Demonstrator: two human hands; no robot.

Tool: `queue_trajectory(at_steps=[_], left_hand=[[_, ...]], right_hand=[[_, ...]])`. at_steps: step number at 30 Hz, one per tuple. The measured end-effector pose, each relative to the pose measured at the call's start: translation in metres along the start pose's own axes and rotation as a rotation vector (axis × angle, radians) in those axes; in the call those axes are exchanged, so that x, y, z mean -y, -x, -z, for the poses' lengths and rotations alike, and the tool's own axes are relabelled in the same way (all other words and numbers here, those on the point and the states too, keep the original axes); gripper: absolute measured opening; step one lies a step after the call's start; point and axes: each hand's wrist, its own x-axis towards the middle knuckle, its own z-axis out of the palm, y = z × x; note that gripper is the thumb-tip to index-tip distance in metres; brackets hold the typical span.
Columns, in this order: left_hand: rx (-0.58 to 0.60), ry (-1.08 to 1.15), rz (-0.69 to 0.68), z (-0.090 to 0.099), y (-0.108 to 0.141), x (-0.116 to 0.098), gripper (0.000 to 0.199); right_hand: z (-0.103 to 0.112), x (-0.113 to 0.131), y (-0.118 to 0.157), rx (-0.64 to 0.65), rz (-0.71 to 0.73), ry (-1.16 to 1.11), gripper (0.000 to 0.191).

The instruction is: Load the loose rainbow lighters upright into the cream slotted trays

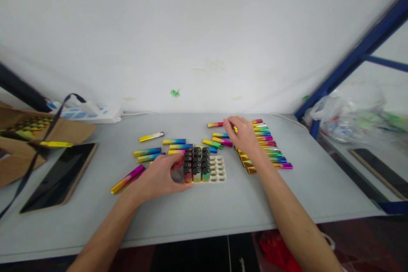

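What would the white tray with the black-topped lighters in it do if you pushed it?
The white tray would probably slide flat, since it looks stiff and sits on a smooth-looking table. The lighters might wobble, because they stand tall in it. It may feel heavier on the filled side.

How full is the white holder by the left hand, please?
Partly full: black-topped lighters stand in the holder, while slots on its right side are empty.

Hands (200, 157) (bare) among lighters (196, 165)
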Motion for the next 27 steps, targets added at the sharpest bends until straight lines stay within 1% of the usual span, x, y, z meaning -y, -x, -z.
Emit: queue_trajectory(at_steps=[3,7,12,15,18,20,22,24,25,27], left_hand=[[-0.011,-0.023,0.024,0.001,0.008,-0.001,0.026],[-0.021,-0.017,0.067,-0.003,0.029,0.001,0.025],[-0.127,-0.078,0.168,-0.009,0.056,0.009,0.036],[-0.185,-0.097,0.134,-0.014,0.063,0.012,0.037],[-0.204,-0.082,0.082,-0.019,0.065,0.013,0.034],[-0.206,-0.065,0.063,-0.021,0.065,0.014,0.033],[-0.206,-0.058,0.052,-0.021,0.065,0.014,0.033],[-0.208,-0.060,0.047,-0.020,0.065,0.013,0.034],[-0.211,-0.059,0.046,-0.020,0.065,0.013,0.034],[-0.215,-0.051,0.035,-0.020,0.066,0.013,0.035]], right_hand=[[-0.001,-0.001,0.001,0.029,-0.020,0.005,0.034],[-0.005,-0.002,0.001,0.072,-0.033,-0.002,0.033],[-0.005,-0.002,0.001,0.104,-0.076,-0.018,0.035],[-0.003,0.000,0.001,0.114,-0.085,-0.029,0.033],[-0.002,-0.002,0.000,0.134,-0.103,-0.040,0.033],[-0.002,-0.007,0.000,0.154,-0.136,-0.037,0.034],[-0.002,-0.017,0.003,0.195,-0.155,-0.034,0.029],[-0.003,-0.029,0.007,0.267,-0.153,-0.001,0.021],[-0.003,-0.035,0.010,0.312,-0.149,0.028,0.020],[-0.005,-0.045,0.016,0.404,-0.142,0.095,0.025]])
